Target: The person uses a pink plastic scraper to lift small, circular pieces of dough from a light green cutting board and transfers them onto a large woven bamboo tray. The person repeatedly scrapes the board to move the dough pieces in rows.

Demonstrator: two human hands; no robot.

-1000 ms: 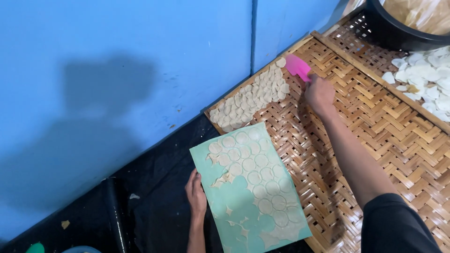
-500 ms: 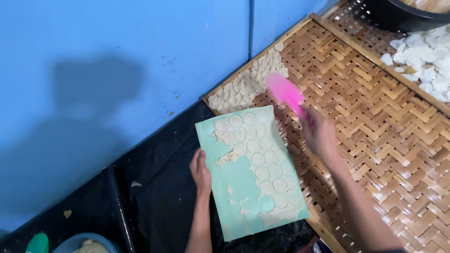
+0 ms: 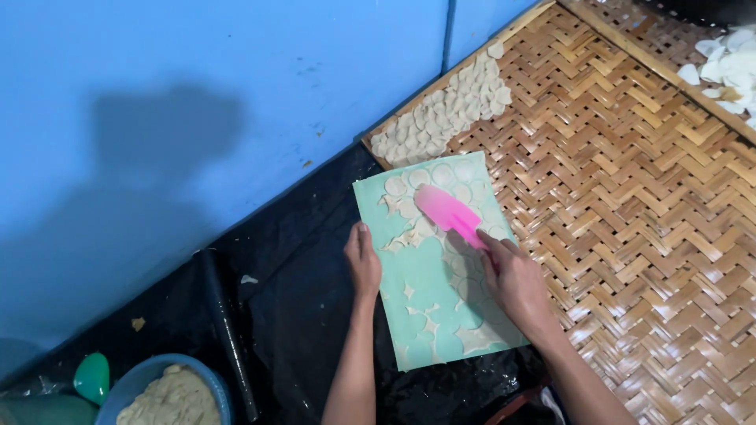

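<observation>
Gripping a pink spatula [image 3: 446, 211], the right hand [image 3: 516, 279] had its fingers wrapped around the handle, the blade lying on dough rounds on a green board [image 3: 429, 295]. Left hand [image 3: 362, 260] pressed flat on the board's left edge, beside the woven bamboo mat [image 3: 630, 205].

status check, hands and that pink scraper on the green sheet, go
Left hand flat on green sheet edge, holding nothing. Right hand grips pink scraper, blade on dough rounds. Nothing blocking the sheet.
</observation>
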